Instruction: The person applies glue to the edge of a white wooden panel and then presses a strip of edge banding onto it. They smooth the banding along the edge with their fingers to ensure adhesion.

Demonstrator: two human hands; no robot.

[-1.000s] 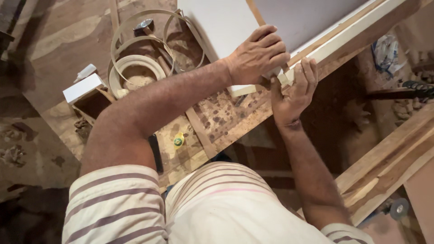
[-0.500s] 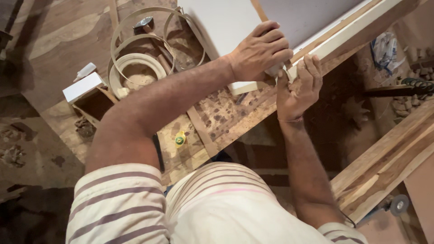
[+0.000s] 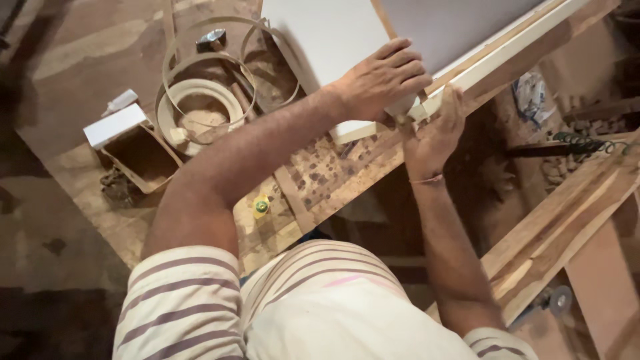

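**Hands at the corner of a white board, edge strip under the fingers**

Head view: work sits at the near corner of a white board (image 3: 327,40) that lies flat on a worn wooden surface (image 3: 320,180). A pale edge strip (image 3: 507,57) runs along the board's long side, up and to the right. The left hand (image 3: 383,80) lies palm down on the board at that corner, its fingers (image 3: 400,63) curled and pressed together, seemingly closed around a small light thing; what that thing is cannot be told, since the hand hides most of it. The right hand (image 3: 437,130) comes up from below the edge, fingers (image 3: 453,110) loosely spread and held upright against the strip, touching it just beside the left hand. A thin band circles the right wrist.

By the look of it, the step in hand is pressing or trimming the strip at the corner, the left hand bearing down while the right steadies the edge. The next move calls for keeping the strip flush against the board and working along it, with the right hand holding close to the point of pressure.

To the left on the surface lie loose coils of edge banding (image 3: 200,87), a small open wooden box (image 3: 143,157) with a white block (image 3: 115,125) at its rim, and a small yellow and green cap (image 3: 261,207) near the person's body. Wooden planks (image 3: 560,227) lean at the right, well apart from the hands.
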